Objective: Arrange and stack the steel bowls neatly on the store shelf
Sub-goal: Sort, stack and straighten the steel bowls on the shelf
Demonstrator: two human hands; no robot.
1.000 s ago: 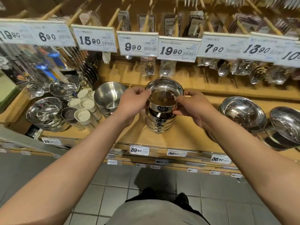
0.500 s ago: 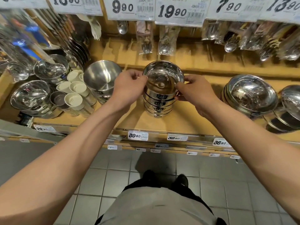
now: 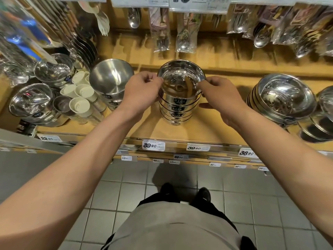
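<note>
The left hand (image 3: pixel 142 89) pinches the left rim of the top bowl (image 3: pixel 181 79) between thumb and curled fingers; the right hand (image 3: pixel 219 93) pinches the right rim the same way; that bowl sits on a stack of bowls (image 3: pixel 177 110) marked 316L, standing mid-shelf (image 3: pixel 207 127), back from the front edge; a second stack of bowls (image 3: pixel 110 82) stands just left of it; wider bowls (image 3: pixel 284 98) are piled toward the right end; white cups (image 3: pixel 79 98) crowd the left end.

bowl stack (image 3: pixel 180 98): mirror-bright silver, black "316L" labels
shelf (image 3: pixel 225 127): tan yellow
cups (image 3: pixel 79 105): cream white
floor tiles (image 3: pixel 126 192): grey grid
hanging packets (image 3: pixel 23 35): blue, perhaps printed; blurred
</note>
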